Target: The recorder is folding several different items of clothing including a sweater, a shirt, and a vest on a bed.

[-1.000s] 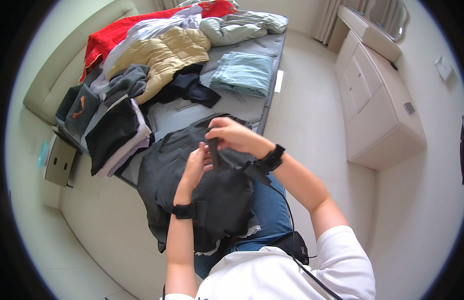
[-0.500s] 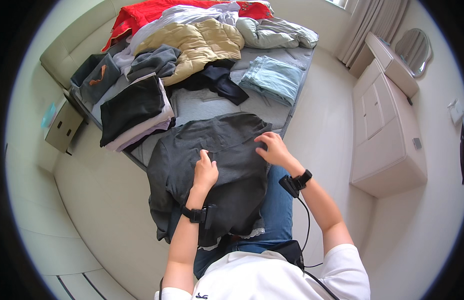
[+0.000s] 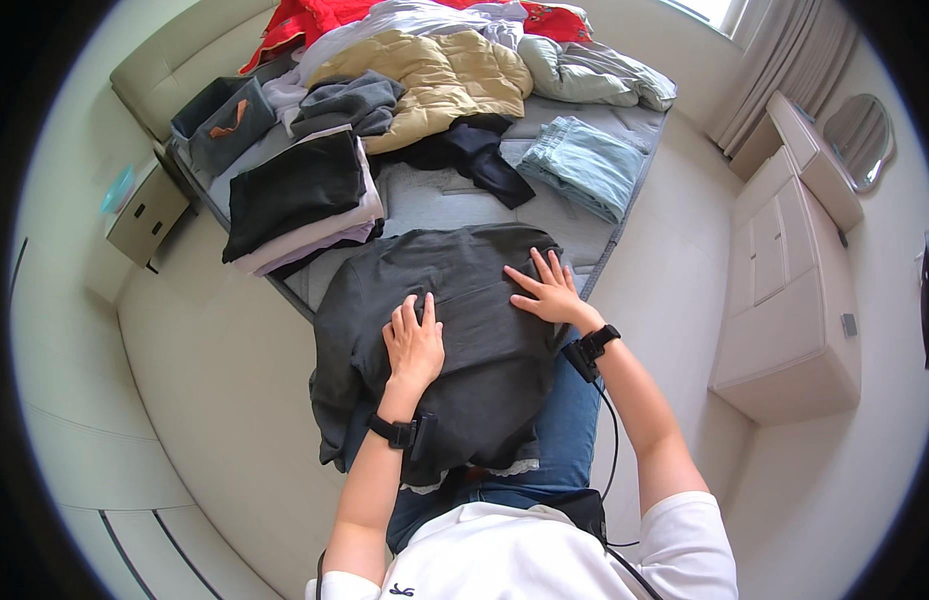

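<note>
A dark grey long-sleeved top (image 3: 475,380) with white lace at its hem lies spread from the bed's near edge over my lap. Flat on its middle rests my left hand (image 3: 415,345), fingers stretched out and holding nothing. My right hand (image 3: 551,298) presses on the upper right part of the top with its fingers spread. One sleeve hangs down along the left side; the other is mostly hidden near my right wrist. Both wrists wear black straps with small devices.
On the grey mattress (image 3: 420,205) sit a stack of folded clothes (image 3: 295,195), folded light-blue trousers (image 3: 583,165), a black garment (image 3: 470,160), a tan quilted jacket (image 3: 440,75) and a grey fabric box (image 3: 217,135). A nightstand (image 3: 150,222) stands left, a cabinet (image 3: 785,300) right.
My curled fingers have straightened, and both hands now lie flatter on the top. The top looks smoother. The whole view has shifted slightly, moving the bed rightward in the picture.
</note>
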Motion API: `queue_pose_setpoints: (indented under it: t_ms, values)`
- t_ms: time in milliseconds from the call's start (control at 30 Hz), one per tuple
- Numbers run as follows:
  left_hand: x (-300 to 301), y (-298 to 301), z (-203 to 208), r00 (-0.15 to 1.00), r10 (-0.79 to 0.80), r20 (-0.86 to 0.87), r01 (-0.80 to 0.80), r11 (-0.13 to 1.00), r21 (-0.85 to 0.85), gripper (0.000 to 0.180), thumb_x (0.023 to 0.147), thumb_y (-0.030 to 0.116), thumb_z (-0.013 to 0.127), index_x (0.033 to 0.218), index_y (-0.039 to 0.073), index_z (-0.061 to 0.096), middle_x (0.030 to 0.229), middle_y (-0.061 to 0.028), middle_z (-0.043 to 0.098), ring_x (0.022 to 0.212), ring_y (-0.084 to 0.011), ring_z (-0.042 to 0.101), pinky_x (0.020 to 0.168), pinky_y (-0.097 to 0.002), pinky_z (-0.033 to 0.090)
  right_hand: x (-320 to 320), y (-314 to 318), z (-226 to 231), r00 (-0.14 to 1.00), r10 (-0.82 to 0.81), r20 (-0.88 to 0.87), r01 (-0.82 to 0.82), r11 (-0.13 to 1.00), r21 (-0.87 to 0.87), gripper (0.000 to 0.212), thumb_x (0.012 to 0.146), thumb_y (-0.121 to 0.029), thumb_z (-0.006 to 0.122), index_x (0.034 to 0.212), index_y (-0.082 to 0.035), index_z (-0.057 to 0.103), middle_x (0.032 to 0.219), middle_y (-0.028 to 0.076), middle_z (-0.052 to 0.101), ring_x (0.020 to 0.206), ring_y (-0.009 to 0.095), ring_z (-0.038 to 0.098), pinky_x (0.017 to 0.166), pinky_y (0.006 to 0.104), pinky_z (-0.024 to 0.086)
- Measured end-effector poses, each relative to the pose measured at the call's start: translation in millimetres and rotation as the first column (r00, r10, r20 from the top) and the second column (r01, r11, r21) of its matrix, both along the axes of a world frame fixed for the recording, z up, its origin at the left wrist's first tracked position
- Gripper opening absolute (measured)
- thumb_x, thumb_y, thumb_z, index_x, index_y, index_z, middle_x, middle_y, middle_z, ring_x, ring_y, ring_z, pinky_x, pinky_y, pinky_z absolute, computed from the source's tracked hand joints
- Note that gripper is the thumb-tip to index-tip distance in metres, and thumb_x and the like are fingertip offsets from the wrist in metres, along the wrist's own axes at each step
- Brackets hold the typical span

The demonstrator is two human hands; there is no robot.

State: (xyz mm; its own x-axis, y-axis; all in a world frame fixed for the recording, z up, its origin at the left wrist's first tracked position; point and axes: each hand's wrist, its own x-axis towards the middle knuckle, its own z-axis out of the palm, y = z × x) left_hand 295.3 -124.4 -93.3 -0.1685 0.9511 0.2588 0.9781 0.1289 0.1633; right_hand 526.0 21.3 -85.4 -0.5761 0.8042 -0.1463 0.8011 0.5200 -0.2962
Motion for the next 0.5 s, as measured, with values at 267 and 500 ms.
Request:
queue_pose_setpoints:
  t_ms: [267,500]
  values:
    - [-29.3,-30.9,20.8,0.931,-0.138,0.338,0.088,0.983,0.159,0.05,0.079,0.012,0.063,0.126,0.004,0.048,0.121,-0.015,0.043,0.112,-0.0324,0.042,0.094,-0.0417,0.038,3.0,7.7,-9.0,0.928,-0.321,-0.19,0.327,0.945,0.003,0.081,0.074,-0.049,0.069,0.141,-0.044,0.025,0.15,0.026,-0.001,0.134,0.054,0.001,0.108,0.0537,0.017]
    - [-98.3,-87.1,18.2,0.946,0.096,0.31,-0.158,0.97,0.182,0.065,0.075,0.033,0.071,0.126,0.005,0.043,0.118,-0.0158,0.044,0.11,-0.0354,0.044,0.093,-0.0419,0.037,-22.1,-21.7,42.8,0.992,-0.054,-0.116,0.059,0.997,0.041,0.077,0.075,-0.039,0.071,0.141,-0.038,0.03,0.151,0.021,0.0,0.135,0.051,0.002,0.109,0.0513,0.017]
